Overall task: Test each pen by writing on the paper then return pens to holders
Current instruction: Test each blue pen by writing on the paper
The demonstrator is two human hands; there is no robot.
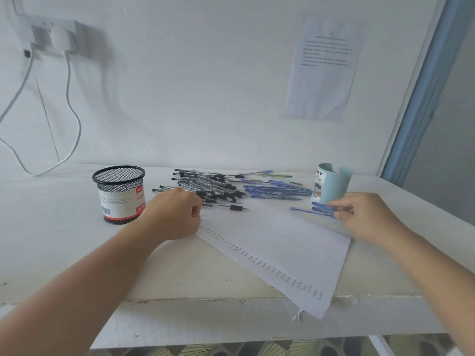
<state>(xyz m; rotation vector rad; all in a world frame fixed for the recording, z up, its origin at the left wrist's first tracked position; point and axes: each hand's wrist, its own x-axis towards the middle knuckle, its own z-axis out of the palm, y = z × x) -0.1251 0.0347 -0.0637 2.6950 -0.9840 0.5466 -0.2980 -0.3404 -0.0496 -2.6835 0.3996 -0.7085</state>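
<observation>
white paper lies slanted on the table, its near corner over the edge, its row of test marks too blurred to read. your left hand is curled at the paper's far corner, against the black pens; its fingertips are hidden, so i cannot tell whether it holds one. your right hand pinches a few blue pens lying beside the pale blue holder. the mesh holder stands left of your left hand.

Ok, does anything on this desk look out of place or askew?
Yes. The paper lies askew, its near corner hanging over the table edge. Black pens and blue pens lie heaped loose, outside the mesh holder and the blue holder, whose rim gapes open.
</observation>
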